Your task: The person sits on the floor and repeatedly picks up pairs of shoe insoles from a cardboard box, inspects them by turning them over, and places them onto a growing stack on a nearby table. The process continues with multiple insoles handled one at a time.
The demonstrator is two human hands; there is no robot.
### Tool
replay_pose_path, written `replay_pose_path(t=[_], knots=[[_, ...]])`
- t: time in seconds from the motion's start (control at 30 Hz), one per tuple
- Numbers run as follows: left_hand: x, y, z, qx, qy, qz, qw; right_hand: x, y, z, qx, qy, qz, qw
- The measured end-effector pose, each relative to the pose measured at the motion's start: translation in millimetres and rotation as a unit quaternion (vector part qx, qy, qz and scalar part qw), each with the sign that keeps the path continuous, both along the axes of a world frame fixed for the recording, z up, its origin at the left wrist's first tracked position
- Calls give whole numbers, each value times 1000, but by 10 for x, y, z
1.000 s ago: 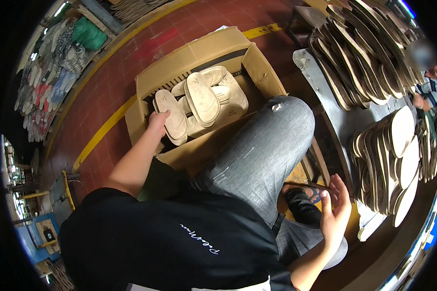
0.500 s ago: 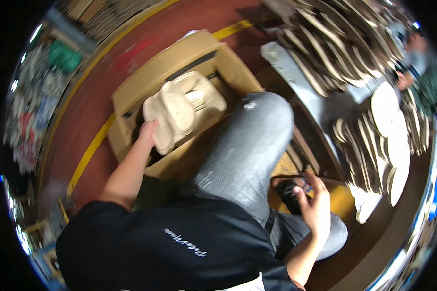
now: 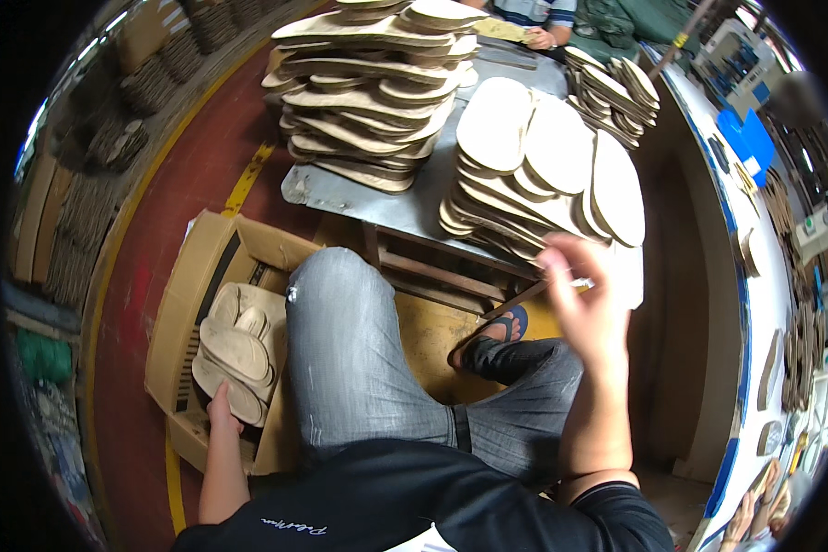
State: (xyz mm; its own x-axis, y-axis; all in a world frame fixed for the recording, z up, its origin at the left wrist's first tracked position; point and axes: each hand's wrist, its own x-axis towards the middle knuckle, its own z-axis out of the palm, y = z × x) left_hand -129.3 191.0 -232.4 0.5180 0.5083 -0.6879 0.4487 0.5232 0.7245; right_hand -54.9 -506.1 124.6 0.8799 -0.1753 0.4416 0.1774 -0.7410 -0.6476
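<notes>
At the lower left, my left hand (image 3: 224, 410) is closed on the near edge of a bunch of pale shoe insoles (image 3: 236, 345) lying in an open cardboard box (image 3: 168, 322). Some of its fingers are hidden beneath them. My right hand (image 3: 587, 293) is raised at the near edge of a stack of white-topped insoles (image 3: 561, 156) on a metal table (image 3: 368, 204). Its thumb and fingers are apart and slightly blurred, with nothing visible between them. Whether it touches the stack I cannot tell.
A tall insole pile (image 3: 368, 101) stands on the table's left side, and a smaller pile (image 3: 614, 97) lies farther back. Behind the table shows another person's hand (image 3: 540, 38). Along the right runs a long white workbench (image 3: 722, 230) with a blue edge. My knee (image 3: 336, 285) is beside the box.
The view has swung right toward the table. My right hand has risen from beside my knee to the white-topped stack. My left hand is still at the insoles in the box.
</notes>
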Motion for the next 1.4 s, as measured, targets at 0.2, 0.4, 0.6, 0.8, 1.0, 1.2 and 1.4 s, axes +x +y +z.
replay_pose_path(t=[0.2,0.4,0.6,0.8,1.0,1.2,1.4], knots=[[726,-1391,991,557,-97,-113,817,495,-1791,-10,-183,2,-343,921],[943,-2999,2262,491,-398,-262,729,722,-1615,176,129,236,-153,951],[1056,-3944,2837,460,-592,-386,538,649,-1813,175,307,240,-142,910],[1069,-4465,2880,436,-653,-443,433,929,-1716,11,290,188,-163,924],[1023,-4573,2836,412,-638,-475,445,989,-1778,-59,328,152,-158,919],[1085,-4478,2843,391,-612,-479,493,834,-1857,-51,405,95,-59,907],[1113,-4531,2865,280,-567,-519,575,508,-1909,-370,622,-1,-9,783]])
